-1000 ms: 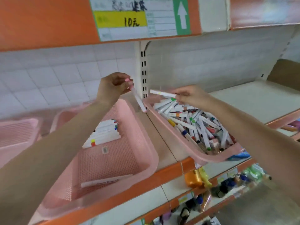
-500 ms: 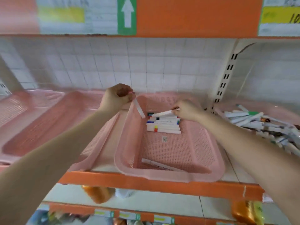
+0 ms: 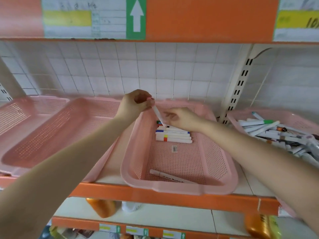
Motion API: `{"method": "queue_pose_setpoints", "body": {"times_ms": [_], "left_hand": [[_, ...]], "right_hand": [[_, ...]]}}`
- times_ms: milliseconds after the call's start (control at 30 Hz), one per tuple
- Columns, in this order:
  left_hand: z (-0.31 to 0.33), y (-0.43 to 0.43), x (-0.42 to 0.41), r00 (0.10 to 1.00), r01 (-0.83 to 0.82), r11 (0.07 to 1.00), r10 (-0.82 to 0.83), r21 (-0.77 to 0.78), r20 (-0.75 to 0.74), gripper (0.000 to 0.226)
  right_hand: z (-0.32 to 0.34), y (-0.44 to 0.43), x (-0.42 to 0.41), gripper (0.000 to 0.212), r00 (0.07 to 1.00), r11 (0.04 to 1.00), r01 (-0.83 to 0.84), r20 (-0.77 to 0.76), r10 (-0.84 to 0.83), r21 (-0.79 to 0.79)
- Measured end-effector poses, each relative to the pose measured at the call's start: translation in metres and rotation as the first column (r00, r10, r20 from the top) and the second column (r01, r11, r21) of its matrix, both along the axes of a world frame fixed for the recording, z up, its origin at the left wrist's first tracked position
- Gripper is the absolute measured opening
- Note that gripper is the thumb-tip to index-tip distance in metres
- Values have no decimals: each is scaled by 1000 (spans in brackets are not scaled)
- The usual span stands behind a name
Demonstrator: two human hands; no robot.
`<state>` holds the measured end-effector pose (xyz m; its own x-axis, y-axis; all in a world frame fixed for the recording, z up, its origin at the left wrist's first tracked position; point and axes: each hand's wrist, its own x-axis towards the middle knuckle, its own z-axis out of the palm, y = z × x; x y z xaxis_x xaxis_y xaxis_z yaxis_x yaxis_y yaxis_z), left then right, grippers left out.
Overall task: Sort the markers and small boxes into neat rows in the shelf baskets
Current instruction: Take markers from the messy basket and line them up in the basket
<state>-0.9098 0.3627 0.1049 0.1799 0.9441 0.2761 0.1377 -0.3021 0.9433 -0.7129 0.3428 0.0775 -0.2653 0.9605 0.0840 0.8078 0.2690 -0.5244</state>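
Right, before you is the shelf (image 3: 155, 194) with its orange front edge, and a white tiled wall (image 3: 120, 71) behind it. Overhead runs an upper shelf edge carrying a price label (image 3: 96, 18) with a white arrow on green. A slotted upright (image 3: 240, 87) stands at the back right.

Three groups of pink baskets sit on the shelf. The left baskets (image 3: 51, 128) overlap one another and lean. The middle basket (image 3: 172, 188) lies flat, directly under your hands. The right basket (image 3: 293, 118) holds a loose pile of markers (image 3: 269, 130) lying every which way.

Your left hand (image 3: 136, 102) is raised over the far left corner of the middle basket. Its fingertips pinch the top end of a white marker (image 3: 157, 112), which slants down and to the right. Your right hand (image 3: 181, 118) reaches in from the right with its fingers curled at the marker's lower end. I cannot tell whether those fingers grip the marker or only touch it.

Just beneath that lower end, a row of markers (image 3: 174, 136) lies side by side at the back of the middle basket, their coloured bands lined up at the left. One lone marker (image 3: 165, 175) lies at an angle near the basket's front wall, well apart from the row. Between the two, a small barcode sticker (image 3: 174, 149) sits on the basket floor.

Below, on the lower shelf, stands an orange bottle (image 3: 101, 207).
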Motion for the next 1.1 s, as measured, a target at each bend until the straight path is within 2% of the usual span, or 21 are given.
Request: {"method": "queue_pose_setpoints", "body": {"times_ms": [100,233,333,400,467,533,667,733,933,1033,1100], "left_hand": [[3,2,14,998,25,999,-24,-22,54,12],[3,7,21,999,48,999,-47,-12,10,11],[-2,7,21,983,47,998,-41,29,-179,15],[-5,4,24,926,60,992,-13,111,-378,19],[-8,-2,29,859,87,981,15,175,-512,24],[-11,-7,34,823,121,971,19,208,-568,25],[-15,-9,36,806,168,956,8,241,-591,20],[-17,-5,35,782,185,952,9,246,-623,16],[-42,22,35,577,191,975,-21,110,-816,18],[-49,32,40,427,211,973,-3,97,-904,20],[-50,36,44,358,230,971,-26,62,-933,21]], "right_hand": [[2,-7,-1,39,1000,999,13,-28,-12,37],[6,-15,15,30,997,993,75,3,-75,92],[10,-17,32,21,987,974,157,12,-161,164],[11,-19,40,17,983,966,176,18,-182,191],[10,-21,44,16,981,962,183,20,-191,203],[8,-23,46,14,981,959,192,0,-196,210],[3,-26,45,14,982,951,182,9,-190,249],[-2,-25,45,17,982,958,181,7,-188,221],[-13,-24,52,28,973,971,218,50,-223,93],[-7,-28,58,27,973,966,222,40,-229,133],[1,-33,64,25,970,955,229,35,-239,190]]}}
